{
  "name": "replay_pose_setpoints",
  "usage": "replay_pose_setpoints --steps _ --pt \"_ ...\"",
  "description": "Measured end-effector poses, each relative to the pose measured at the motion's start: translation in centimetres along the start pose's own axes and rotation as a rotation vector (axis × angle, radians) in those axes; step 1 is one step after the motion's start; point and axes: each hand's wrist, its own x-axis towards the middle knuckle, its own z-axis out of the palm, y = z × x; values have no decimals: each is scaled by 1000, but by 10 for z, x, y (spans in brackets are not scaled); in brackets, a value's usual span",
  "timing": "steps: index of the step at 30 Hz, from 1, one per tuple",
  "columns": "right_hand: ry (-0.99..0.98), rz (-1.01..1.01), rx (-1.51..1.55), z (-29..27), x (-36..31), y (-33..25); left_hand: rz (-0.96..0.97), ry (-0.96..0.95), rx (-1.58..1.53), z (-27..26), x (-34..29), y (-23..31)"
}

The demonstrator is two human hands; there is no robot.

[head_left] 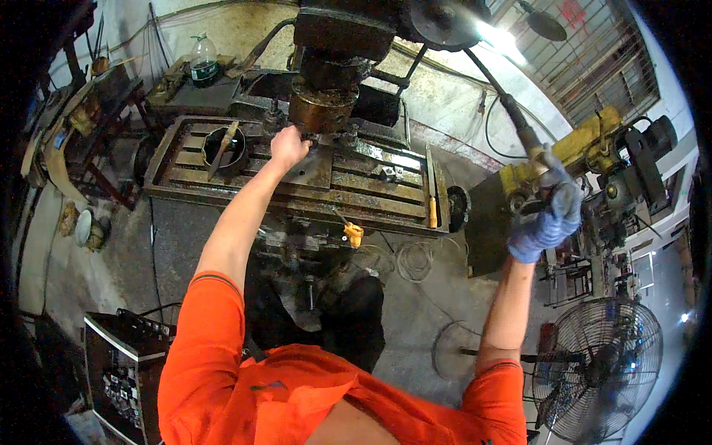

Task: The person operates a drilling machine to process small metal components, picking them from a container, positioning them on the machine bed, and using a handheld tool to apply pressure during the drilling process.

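Blue knitted cloth covers the right hand, which we see closed around the lower end of a long dark lever; the fingers are blurred, but the grip looks to be full. This lever comes down to the glove from a round housing at the top of the machine.

Our view shows the left hand bare, just under and in front of the oily, brownish spindle head. Its fingers seem to be bent inward, but we cannot tell how firmly they are closed, or whether something is held between them.

Below this hand we find the slotted machine table. On its left part stands a dark pot, with a wooden-handled tool lying across its mouth. To the right of the left hand we notice a small metal block and, near the right end, a thin tool with a yellow handle.
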Motion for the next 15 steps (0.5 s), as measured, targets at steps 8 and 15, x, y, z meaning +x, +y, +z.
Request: replay_pose_setpoints --steps 8,15 --pt "88 -13 -144 2 -12 13 36 14 -20 16 15 -15" --pt "59 99 -10 4 -13 3 194 16 -15 -40 -20 -29"
